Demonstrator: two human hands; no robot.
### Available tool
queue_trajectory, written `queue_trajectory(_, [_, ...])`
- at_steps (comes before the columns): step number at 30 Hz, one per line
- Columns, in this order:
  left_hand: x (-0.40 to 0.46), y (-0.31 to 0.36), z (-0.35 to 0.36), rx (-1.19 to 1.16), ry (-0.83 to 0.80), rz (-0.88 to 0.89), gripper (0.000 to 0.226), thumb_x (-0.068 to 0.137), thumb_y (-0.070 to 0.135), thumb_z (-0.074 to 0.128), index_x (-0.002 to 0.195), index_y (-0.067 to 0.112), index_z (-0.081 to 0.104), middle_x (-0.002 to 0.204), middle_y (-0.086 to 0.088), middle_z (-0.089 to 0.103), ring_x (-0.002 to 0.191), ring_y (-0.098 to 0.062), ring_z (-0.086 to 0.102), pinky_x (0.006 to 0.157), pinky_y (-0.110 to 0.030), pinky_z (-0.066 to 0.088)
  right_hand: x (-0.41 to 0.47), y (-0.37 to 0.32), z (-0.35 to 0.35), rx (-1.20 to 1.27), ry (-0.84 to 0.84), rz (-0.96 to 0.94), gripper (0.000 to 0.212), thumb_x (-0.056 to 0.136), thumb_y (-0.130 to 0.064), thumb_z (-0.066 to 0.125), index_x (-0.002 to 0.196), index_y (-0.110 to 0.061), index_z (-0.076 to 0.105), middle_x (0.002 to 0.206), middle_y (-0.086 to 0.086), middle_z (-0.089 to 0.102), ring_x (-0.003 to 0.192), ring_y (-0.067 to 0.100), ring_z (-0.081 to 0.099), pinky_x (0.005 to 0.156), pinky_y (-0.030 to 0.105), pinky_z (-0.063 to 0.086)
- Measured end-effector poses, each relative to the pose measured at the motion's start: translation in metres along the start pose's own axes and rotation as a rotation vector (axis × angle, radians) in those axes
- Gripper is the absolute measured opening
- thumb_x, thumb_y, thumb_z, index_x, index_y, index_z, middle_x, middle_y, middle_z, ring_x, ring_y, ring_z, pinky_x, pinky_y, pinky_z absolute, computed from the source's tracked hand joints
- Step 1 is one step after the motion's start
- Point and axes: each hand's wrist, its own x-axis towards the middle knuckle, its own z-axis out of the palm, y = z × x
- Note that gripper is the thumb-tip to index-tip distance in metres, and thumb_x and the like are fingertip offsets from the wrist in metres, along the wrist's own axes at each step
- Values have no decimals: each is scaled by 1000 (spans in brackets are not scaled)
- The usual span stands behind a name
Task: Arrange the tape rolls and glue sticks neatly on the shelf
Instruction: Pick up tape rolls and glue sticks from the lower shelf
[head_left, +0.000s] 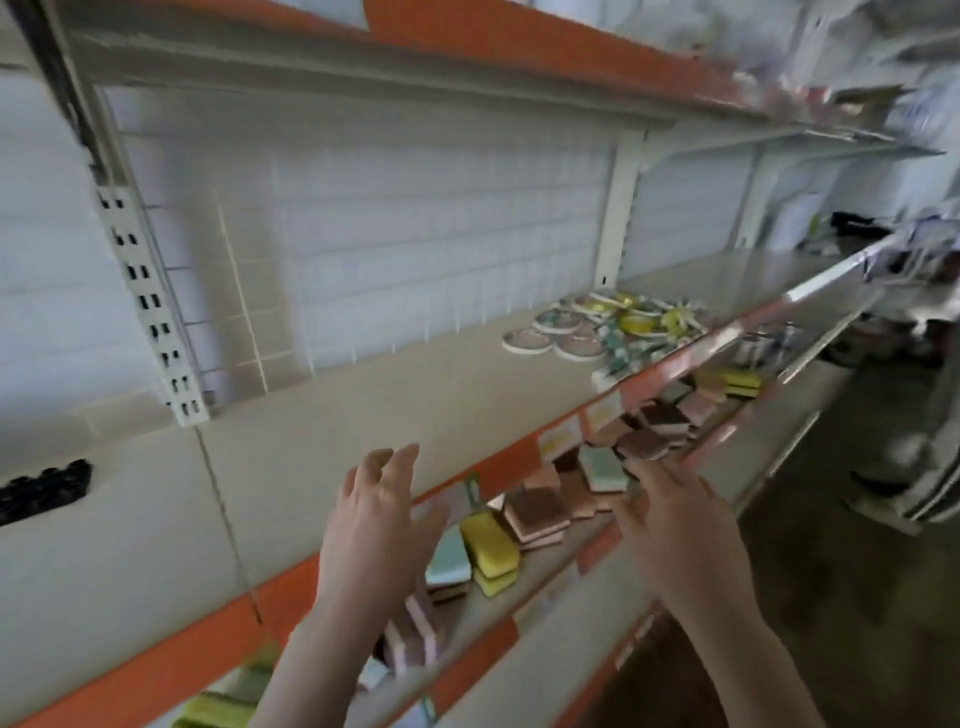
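Both of my hands hang empty before the orange shelf edge: my left hand (375, 512) with loosely spread fingers, my right hand (675, 530) flat and relaxed over the sponges (540, 512) on the lower shelf. Well apart, up the beige shelf (363, 415) to my right, tape rolls (597, 327) lie in a jumbled heap. Black caps (44, 488) sit far left.

Shelf (363, 415): beige deck, orange front edge with pale yellow and pink price labels (558, 436). Back panel (415, 234): white wire grid over pale grey. Upright (150, 306): white, dark slots. Tape rolls (597, 325): white rims, pinkish and teal-patterned faces, some yellow. Sponges (519, 525) on lower shelf: yellow, mint, pink, brown, layered. Black beaded cluster (44, 488) at left. Floor (831, 571): dark brown.
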Motion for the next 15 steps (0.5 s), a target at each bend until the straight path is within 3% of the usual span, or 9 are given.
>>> queue_trajectory(6, [70, 74, 68, 12, -15, 21, 62, 87, 36, 59, 142, 23, 34, 139, -1, 38, 128, -21, 33, 101, -29, 30, 75, 98, 4, -13, 14, 62, 39, 92, -37, 50, 129, -25, 48, 121, -7, 53, 110, 10, 51, 92, 27, 40])
queue_trajectory(15, [192, 144, 164, -5, 34, 97, 58, 88, 38, 57, 141, 26, 35, 141, 2, 38, 128, -18, 34, 101, -28, 31, 202, 183, 54, 51, 55, 43, 37, 89, -30, 58, 124, -19, 55, 119, 0, 59, 107, 16, 57, 87, 30, 45])
